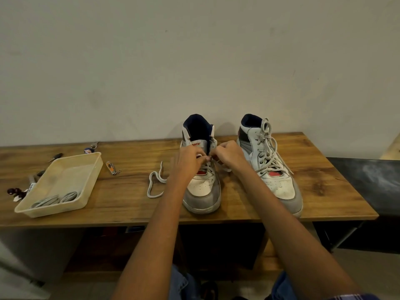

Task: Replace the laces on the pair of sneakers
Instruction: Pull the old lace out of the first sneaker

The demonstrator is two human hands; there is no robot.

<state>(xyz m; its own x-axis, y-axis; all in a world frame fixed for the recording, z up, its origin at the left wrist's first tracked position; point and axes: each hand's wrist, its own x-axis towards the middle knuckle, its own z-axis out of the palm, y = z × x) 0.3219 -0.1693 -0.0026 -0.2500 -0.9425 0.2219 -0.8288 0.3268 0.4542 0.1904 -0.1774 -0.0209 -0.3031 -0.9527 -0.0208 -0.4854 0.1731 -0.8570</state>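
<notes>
The left sneaker's [202,189] eyelets are hidden by both hands [190,161]. Small items behind the tray [58,185] are too small to be identified. The table [324,191] is cut off at the left edge.

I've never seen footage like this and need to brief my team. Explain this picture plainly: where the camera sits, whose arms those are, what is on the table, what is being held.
One camera, worn on a person's head, looks forward and down; no machine here. The bare left hand and right hand pinch a grey-white lace at the eyelets of the left white-and-grey high-top sneaker; its loose end trails on the brown wooden table. The matching right sneaker stands beside it, fully laced. Further left, a cream plastic tray holds coiled grey laces. Small items around it include a nail clipper.
</notes>
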